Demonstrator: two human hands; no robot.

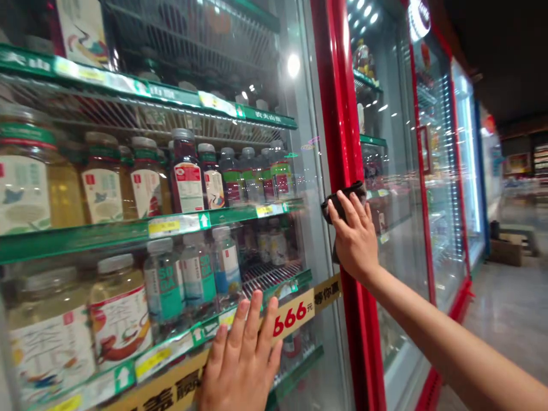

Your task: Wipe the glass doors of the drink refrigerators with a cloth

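My right hand [357,237] presses a dark cloth [338,206] against the red door frame [345,131] of a glass-fronted drinks cooler. The cloth lies under its fingers, over the frame's edge. Lower down and to the left, my left hand [242,359] rests with spread fingers on or just before the glass door, over a gold strip [295,317] printed with red "666". It holds nothing. Whether the palm touches the glass is hidden.
Behind the glass, bottles [186,180] stand on shelves with green edges [180,224]. More red-framed coolers [440,228] run along the right side. A cardboard box [505,251] sits on the shiny floor [509,319] further back.
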